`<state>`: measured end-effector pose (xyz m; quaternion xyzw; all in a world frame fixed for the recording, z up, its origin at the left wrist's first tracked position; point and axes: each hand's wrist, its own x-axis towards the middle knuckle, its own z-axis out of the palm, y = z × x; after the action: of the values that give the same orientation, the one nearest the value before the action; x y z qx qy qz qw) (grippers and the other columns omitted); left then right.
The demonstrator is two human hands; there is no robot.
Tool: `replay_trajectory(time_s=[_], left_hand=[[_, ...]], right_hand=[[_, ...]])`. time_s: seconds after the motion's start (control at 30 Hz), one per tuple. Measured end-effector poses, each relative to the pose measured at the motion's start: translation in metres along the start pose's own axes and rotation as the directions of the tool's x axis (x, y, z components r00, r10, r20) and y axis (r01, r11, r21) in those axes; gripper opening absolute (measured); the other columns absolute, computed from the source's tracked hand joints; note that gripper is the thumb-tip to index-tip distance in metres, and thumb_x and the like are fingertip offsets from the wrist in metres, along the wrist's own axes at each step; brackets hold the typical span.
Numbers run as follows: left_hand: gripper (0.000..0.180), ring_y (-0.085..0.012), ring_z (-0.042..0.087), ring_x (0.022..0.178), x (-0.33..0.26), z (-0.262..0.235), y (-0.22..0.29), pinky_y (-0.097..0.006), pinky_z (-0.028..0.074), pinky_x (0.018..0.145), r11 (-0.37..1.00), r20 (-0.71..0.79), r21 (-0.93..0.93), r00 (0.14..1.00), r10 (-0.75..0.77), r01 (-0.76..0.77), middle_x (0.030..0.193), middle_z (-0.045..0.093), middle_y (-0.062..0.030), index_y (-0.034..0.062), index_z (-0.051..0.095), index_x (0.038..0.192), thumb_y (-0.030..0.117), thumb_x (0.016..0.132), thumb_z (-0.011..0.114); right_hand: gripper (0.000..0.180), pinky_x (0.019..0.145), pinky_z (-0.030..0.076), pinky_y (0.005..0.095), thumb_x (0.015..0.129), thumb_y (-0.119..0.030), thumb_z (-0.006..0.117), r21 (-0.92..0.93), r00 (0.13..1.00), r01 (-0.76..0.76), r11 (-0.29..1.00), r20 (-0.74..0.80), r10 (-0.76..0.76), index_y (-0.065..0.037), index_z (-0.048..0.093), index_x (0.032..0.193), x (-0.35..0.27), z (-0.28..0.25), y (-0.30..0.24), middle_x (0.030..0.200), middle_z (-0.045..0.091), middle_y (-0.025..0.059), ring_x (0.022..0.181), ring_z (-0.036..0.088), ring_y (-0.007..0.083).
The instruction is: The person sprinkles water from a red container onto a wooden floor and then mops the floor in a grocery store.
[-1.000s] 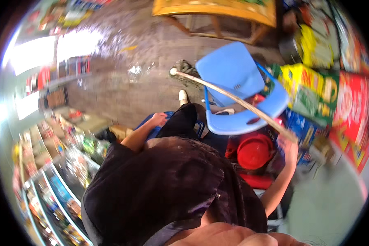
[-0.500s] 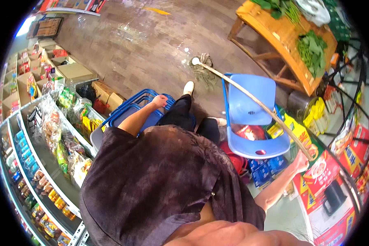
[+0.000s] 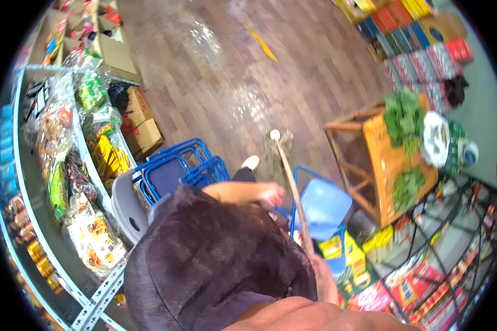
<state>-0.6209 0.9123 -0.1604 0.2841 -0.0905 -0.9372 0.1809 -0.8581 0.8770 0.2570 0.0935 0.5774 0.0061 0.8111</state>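
Observation:
A mop reaches out in front of me, its grey cloth head (image 3: 274, 157) lying on the wooden floor and its long pale handle (image 3: 296, 197) slanting back toward my body. My right hand (image 3: 321, 273) is wrapped round the upper part of this handle, low on the right. In front of my dark shirt, my left hand (image 3: 271, 193) hangs a short way left of the handle, apart from it, holding nothing, its fingers loosely apart and a little blurred. Just right of the handle stands a blue folding chair (image 3: 326, 207).
Folded blue chairs (image 3: 188, 165) lean by the shelf (image 3: 75, 138) of packaged snacks on my left. At right stands a wooden table (image 3: 376, 165) with leafy greens (image 3: 405, 118) and a white plastic bag (image 3: 435, 139). Cartons (image 3: 411, 33) are stacked beyond. Wet patches shine on the floor.
My right hand, still on the handle, has come in toward my body, making the mop steeper in view. My left hand has swung rightward, close to the handle. The view has turned.

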Motion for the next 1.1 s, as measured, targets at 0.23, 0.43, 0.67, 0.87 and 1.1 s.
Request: replay_trajectory(time_s=[0.23, 0.43, 0.67, 0.87, 1.1], left_hand=[[0.047, -0.0307, 0.056, 0.091, -0.053, 0.128, 0.137, -0.047, 0.045, 0.082, 0.504, -0.217, -0.86, 0.95, -0.226, -0.077, 0.095, 0.054, -0.0134, 0.0021, 0.048, 0.104, 0.04, 0.078, 0.056], [0.036, -0.0309, 0.058, 0.084, -0.136, 0.142, 0.183, -0.043, 0.047, 0.079, 0.406, -0.088, -0.888, 0.945, 0.314, -0.218, 0.081, 0.056, -0.0124, 0.0007, 0.051, 0.091, 0.035, 0.079, 0.054], [0.031, -0.0294, 0.056, 0.08, -0.222, 0.098, 0.258, -0.046, 0.046, 0.082, 0.178, -0.279, -0.844, 0.698, 0.659, -0.506, 0.078, 0.057, -0.011, 0.0015, 0.051, 0.083, 0.032, 0.083, 0.049], [0.038, -0.0317, 0.056, 0.091, -0.314, 0.04, 0.334, -0.048, 0.042, 0.089, 0.229, -0.433, -0.553, 0.511, 0.743, -0.801, 0.101, 0.058, -0.0143, -0.0004, 0.052, 0.104, 0.033, 0.09, 0.042], [0.025, -0.0131, 0.05, 0.077, -0.36, -0.008, 0.31, -0.031, 0.04, 0.069, 0.531, -0.757, 0.144, 0.252, 0.603, -0.835, 0.085, 0.052, 0.0024, 0.0116, 0.055, 0.106, 0.026, 0.086, 0.053]], right_hand=[[0.017, 0.041, 0.033, 0.0214, 0.079, -0.008, 0.056, -0.46, 0.996, -0.052, 0.886, -0.094, 0.01, -0.003, 0.051, 0.094, -0.055, 0.136, -0.048, 0.061, 0.044, 0.0003, 0.047, 0.042, 0.009], [0.022, 0.034, 0.035, 0.0224, 0.078, -0.003, 0.054, -0.836, 0.983, -0.039, 0.547, -0.129, -0.128, -0.003, 0.047, 0.099, -0.095, 0.199, -0.06, 0.058, 0.046, 0.0013, 0.04, 0.045, 0.0094], [0.029, 0.039, 0.039, 0.0245, 0.076, -0.004, 0.051, -0.979, 0.918, 0.198, -0.048, 0.202, -0.342, 0.001, 0.047, 0.104, -0.064, 0.253, -0.077, 0.065, 0.051, 0.005, 0.044, 0.047, 0.0104], [0.032, 0.042, 0.037, 0.0208, 0.083, -0.01, 0.054, -0.825, 0.76, 0.555, -0.105, 0.554, -0.34, 0.001, 0.047, 0.113, 0.026, 0.282, -0.136, 0.068, 0.048, -0.0004, 0.048, 0.045, 0.0059], [0.031, 0.039, 0.038, 0.0208, 0.087, -0.013, 0.052, -0.802, 0.803, 0.592, 0.082, 0.579, -0.141, 0.0, 0.045, 0.114, 0.184, 0.363, -0.201, 0.073, 0.048, 0.0012, 0.044, 0.047, 0.0086]])
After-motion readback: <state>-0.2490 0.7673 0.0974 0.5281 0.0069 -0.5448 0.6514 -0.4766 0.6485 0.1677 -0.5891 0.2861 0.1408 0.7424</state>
